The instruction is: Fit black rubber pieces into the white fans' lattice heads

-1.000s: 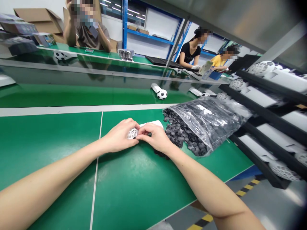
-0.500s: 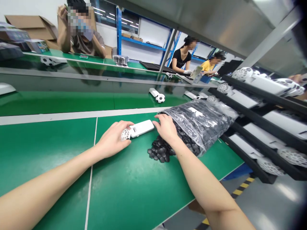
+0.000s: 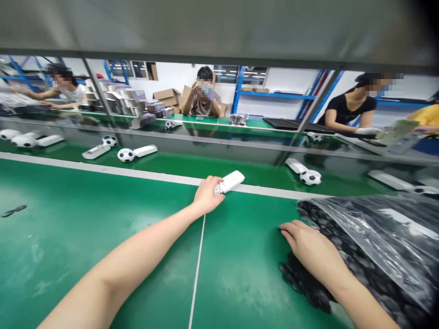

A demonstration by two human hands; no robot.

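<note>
Left hand [image 3: 207,196]: fingers curled round lattice ball [image 3: 218,189] of white device [image 3: 234,180]. Right hand [image 3: 308,244]: fingers nearly together; any held piece unclear.

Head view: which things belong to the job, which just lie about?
Likely job: white piece with lattice ball, in left hand; black pieces by right hand; clear bag holding more.

Apparently lying about: cardboard boxes; thin dark item, far left.
</note>
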